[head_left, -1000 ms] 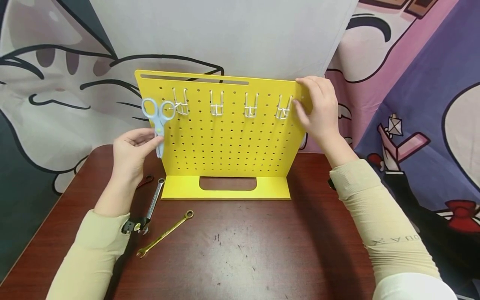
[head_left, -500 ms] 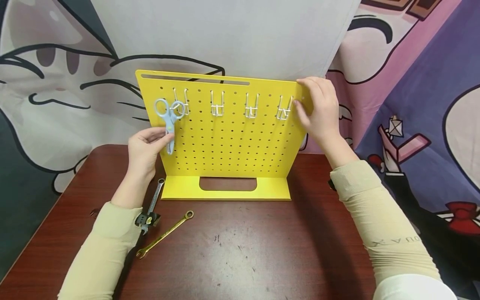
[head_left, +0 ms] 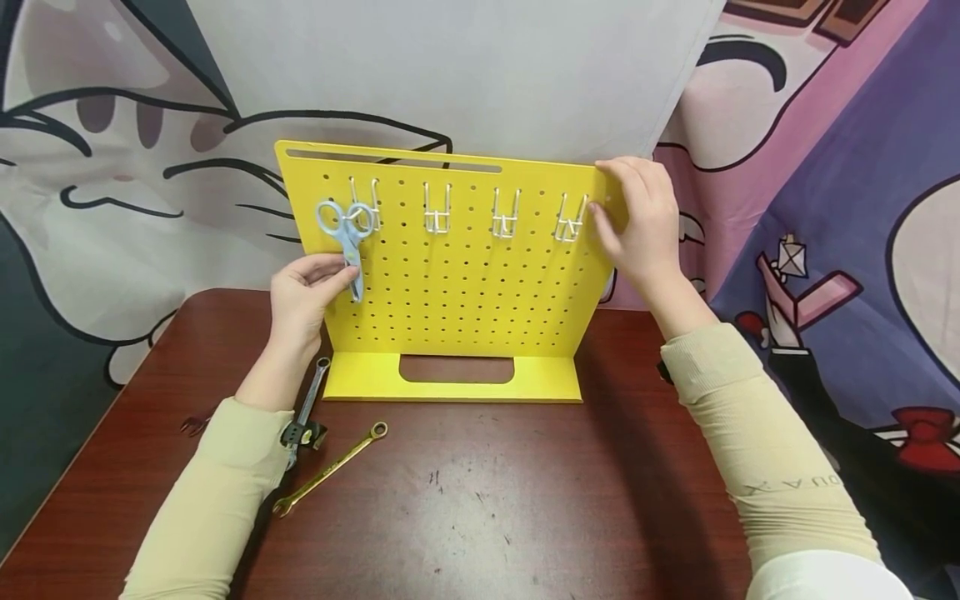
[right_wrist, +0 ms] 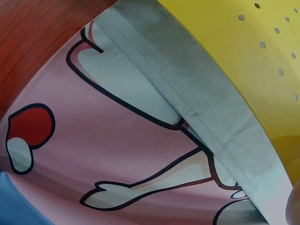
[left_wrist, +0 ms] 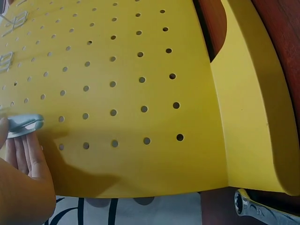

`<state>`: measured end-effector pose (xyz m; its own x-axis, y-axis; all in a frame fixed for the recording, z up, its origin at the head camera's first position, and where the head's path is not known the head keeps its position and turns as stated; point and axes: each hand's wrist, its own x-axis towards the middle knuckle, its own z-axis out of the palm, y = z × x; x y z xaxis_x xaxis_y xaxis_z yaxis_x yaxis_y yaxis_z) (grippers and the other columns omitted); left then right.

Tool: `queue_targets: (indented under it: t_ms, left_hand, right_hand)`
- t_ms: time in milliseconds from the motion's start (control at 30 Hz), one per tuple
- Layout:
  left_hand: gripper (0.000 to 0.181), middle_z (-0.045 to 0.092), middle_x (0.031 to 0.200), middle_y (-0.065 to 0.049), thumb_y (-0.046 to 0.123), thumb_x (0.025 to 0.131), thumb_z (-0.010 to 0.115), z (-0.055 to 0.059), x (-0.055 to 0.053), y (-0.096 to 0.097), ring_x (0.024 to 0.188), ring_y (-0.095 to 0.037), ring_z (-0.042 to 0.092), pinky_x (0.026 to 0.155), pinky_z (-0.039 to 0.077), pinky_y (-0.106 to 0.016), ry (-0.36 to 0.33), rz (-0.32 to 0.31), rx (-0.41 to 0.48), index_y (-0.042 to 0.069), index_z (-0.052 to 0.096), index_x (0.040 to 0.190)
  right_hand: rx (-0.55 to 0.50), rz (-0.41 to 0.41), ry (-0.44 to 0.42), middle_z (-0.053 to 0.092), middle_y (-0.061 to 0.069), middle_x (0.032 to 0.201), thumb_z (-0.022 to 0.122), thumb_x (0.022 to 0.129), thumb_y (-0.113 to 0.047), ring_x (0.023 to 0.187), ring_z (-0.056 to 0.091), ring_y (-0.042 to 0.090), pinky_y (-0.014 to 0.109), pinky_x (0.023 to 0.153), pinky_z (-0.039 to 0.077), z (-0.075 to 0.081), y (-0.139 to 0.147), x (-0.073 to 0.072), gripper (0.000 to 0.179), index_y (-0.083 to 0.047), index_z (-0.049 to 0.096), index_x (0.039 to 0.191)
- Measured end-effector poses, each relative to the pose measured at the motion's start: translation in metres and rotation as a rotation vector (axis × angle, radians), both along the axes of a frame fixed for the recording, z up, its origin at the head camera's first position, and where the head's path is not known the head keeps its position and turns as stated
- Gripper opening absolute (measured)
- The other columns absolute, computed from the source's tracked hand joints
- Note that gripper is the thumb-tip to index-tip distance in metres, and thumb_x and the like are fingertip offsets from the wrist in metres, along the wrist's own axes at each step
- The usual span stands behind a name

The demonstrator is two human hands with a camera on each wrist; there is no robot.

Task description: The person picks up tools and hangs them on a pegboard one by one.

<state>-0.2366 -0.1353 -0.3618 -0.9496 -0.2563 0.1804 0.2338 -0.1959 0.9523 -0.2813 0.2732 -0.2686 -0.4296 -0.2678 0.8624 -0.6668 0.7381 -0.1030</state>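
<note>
Light blue scissors [head_left: 350, 237] are pinched by the blades between the thumb and fingers of my left hand [head_left: 300, 298], handles up. Their right finger loop overlaps the leftmost white wire hook [head_left: 365, 204] in the head view; whether the hook passes through it I cannot tell. In the left wrist view the blade end [left_wrist: 27, 123] sticks out past the fingers, close to the yellow pegboard [left_wrist: 126, 159]. My right hand [head_left: 641, 218] grips the upper right edge of the pegboard [head_left: 465, 292], which stands upright on its base. Only a sliver of that hand shows in the right wrist view.
More white wire hooks [head_left: 437, 210] line the board's upper part. On the brown table [head_left: 540, 500] lie a gold wrench [head_left: 330, 471], a silver wrench [head_left: 311, 392] partly behind my left wrist, and a dark reddish tool end [head_left: 195, 425]. Printed cloth hangs behind.
My left hand has carried the scissors rightward, from the board's left edge to the leftmost hook, with a smaller shift in the last half second. The right hand stays on the board.
</note>
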Motion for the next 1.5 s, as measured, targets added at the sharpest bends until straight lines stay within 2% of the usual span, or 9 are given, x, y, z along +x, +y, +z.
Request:
queue_targets:
  t_ms: [200, 433, 733, 900, 1133, 1233, 1367, 1433, 1500]
  left_hand:
    - [0.034, 0.081, 0.081, 0.011, -0.013, 0.090, 0.076, -0.002, 0.001, 0.000, 0.077, -0.002, 0.076, 0.076, 0.062, -0.016, 0.018, -0.036, 0.014, 0.021, 0.082, 0.086]
    - [0.023, 0.083, 0.087, 0.004, -0.013, 0.092, 0.074, -0.009, 0.007, -0.008, 0.081, -0.006, 0.080, 0.079, 0.064, -0.021, 0.054, -0.103, 0.074, 0.008, 0.083, 0.095]
    - [0.022, 0.083, 0.091, 0.009, -0.010, 0.092, 0.076, -0.022, 0.026, -0.041, 0.083, -0.002, 0.079, 0.080, 0.063, -0.017, 0.011, -0.127, -0.034, 0.009, 0.084, 0.100]
    - [0.020, 0.081, 0.091, 0.014, -0.005, 0.092, 0.078, -0.032, 0.042, -0.070, 0.082, 0.002, 0.078, 0.078, 0.061, -0.012, -0.048, -0.120, -0.169, 0.011, 0.083, 0.104]
    - [0.019, 0.073, 0.089, 0.033, 0.012, 0.097, 0.079, -0.045, 0.060, -0.110, 0.083, 0.015, 0.070, 0.076, 0.054, -0.002, -0.182, -0.059, -0.548, 0.017, 0.079, 0.115]
    - [0.023, 0.070, 0.088, 0.037, 0.014, 0.097, 0.078, -0.052, 0.064, -0.121, 0.083, 0.018, 0.068, 0.075, 0.052, -0.002, -0.213, -0.072, -0.625, 0.013, 0.077, 0.120]
    - [0.036, 0.065, 0.087, 0.042, 0.018, 0.098, 0.078, -0.060, 0.066, -0.131, 0.082, 0.022, 0.063, 0.073, 0.050, -0.001, -0.226, -0.073, -0.753, -0.002, 0.072, 0.127]
    - [0.039, 0.066, 0.087, 0.040, 0.019, 0.098, 0.079, -0.064, 0.066, -0.135, 0.081, 0.024, 0.061, 0.071, 0.049, -0.001, -0.227, -0.072, -0.830, -0.006, 0.071, 0.127]
    - [0.038, 0.076, 0.089, 0.025, 0.018, 0.097, 0.080, -0.069, 0.065, -0.139, 0.079, 0.026, 0.059, 0.070, 0.047, -0.002, -0.216, -0.080, -0.906, -0.006, 0.072, 0.125]
  right_hand:
    - [0.000, 0.003, 0.003, 0.068, 0.025, 0.126, 0.070, 0.094, -0.007, 0.122, 0.058, 0.044, 0.049, 0.113, 0.044, -0.002, 0.002, 0.001, 0.039, 0.003, 0.066, 0.131]
    - [0.009, 0.006, -0.003, 0.068, 0.025, 0.126, 0.070, 0.094, -0.007, 0.121, 0.058, 0.044, 0.050, 0.113, 0.044, -0.003, 0.003, 0.001, 0.039, 0.003, 0.066, 0.132]
    - [0.015, 0.019, 0.011, 0.068, 0.024, 0.126, 0.071, 0.095, -0.006, 0.121, 0.059, 0.044, 0.051, 0.111, 0.045, -0.002, 0.000, 0.000, 0.038, 0.003, 0.066, 0.132]
    - [0.016, 0.024, 0.016, 0.068, 0.024, 0.126, 0.071, 0.095, -0.007, 0.120, 0.059, 0.044, 0.050, 0.110, 0.045, 0.000, -0.002, 0.000, 0.038, 0.003, 0.066, 0.131]
    - [0.019, 0.014, 0.010, 0.068, 0.024, 0.127, 0.070, 0.095, -0.007, 0.121, 0.058, 0.043, 0.049, 0.112, 0.044, 0.002, -0.002, -0.001, 0.038, 0.003, 0.066, 0.132]
    - [0.020, 0.010, 0.007, 0.068, 0.024, 0.127, 0.069, 0.095, -0.007, 0.122, 0.058, 0.043, 0.049, 0.112, 0.044, 0.002, -0.002, 0.000, 0.038, 0.003, 0.066, 0.132]
    - [0.017, 0.006, 0.008, 0.068, 0.024, 0.127, 0.070, 0.095, -0.007, 0.122, 0.059, 0.044, 0.050, 0.112, 0.044, 0.002, 0.000, 0.000, 0.038, 0.003, 0.066, 0.132]
    - [0.015, 0.005, 0.009, 0.068, 0.025, 0.127, 0.070, 0.095, -0.007, 0.122, 0.058, 0.044, 0.050, 0.112, 0.044, 0.001, 0.000, 0.000, 0.038, 0.003, 0.066, 0.132]
    - [0.013, 0.003, 0.009, 0.068, 0.025, 0.127, 0.070, 0.095, -0.006, 0.122, 0.058, 0.044, 0.050, 0.112, 0.044, 0.000, 0.001, 0.001, 0.038, 0.003, 0.066, 0.131]
